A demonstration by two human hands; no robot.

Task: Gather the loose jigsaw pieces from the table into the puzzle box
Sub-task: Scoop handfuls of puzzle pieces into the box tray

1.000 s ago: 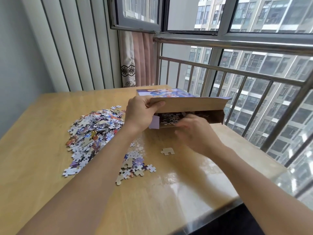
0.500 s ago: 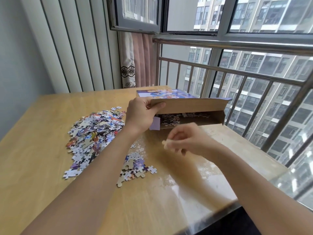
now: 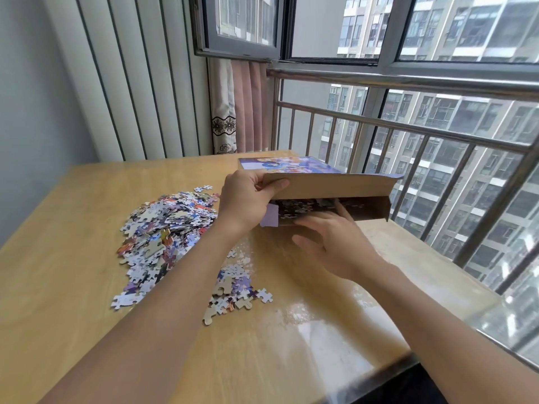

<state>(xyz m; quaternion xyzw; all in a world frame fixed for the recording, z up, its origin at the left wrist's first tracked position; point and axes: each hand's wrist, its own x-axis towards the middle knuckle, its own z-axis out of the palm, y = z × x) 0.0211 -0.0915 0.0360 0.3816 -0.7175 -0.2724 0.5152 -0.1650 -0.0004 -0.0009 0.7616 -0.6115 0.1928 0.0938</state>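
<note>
Left hand (image 3: 248, 199) grip pinches the puzzle box (image 3: 329, 188) flap up. Right hand (image 3: 335, 240) grip spread, fingertips inside the opening. Loose jigsaw pieces (image 3: 166, 228) piled on desk (image 3: 73, 287), left of box.

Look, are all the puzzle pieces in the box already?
No, a big pile of jigsaw pieces still lies on the table, left of the puzzle box.

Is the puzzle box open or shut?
Open: the left hand holds the box flap up, and pieces show inside.
</note>
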